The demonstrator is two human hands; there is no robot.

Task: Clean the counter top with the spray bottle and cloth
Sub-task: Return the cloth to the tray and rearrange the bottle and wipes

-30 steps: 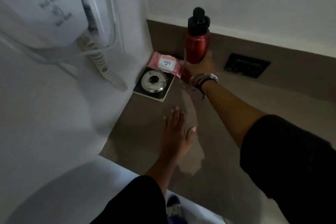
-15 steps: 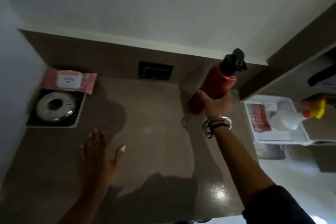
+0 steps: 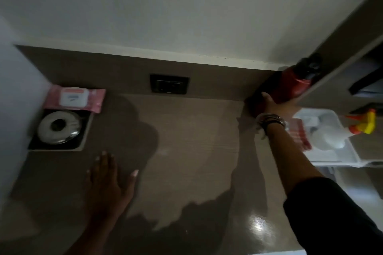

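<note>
The brown counter top (image 3: 186,141) fills the middle of the view. My right hand (image 3: 275,105) grips a red water bottle (image 3: 290,87) with a black cap, tilted, at the counter's far right corner against the wall. My left hand (image 3: 107,184) lies flat on the counter near the front left, fingers spread, holding nothing. A white spray bottle (image 3: 339,136) with an orange and yellow trigger lies in a white tray (image 3: 331,157) to the right, beside a red striped cloth (image 3: 300,132).
A pink wipes pack (image 3: 74,99) leans at the back left corner. In front of it sits a round metal lid on a black square (image 3: 60,128). A dark socket plate (image 3: 169,84) is set in the back upstand. A wall stands on the left.
My right hand has carried the red bottle from the back left, beside the wipes pack, across to the far right corner. My left hand has stayed flat on the counter.
</note>
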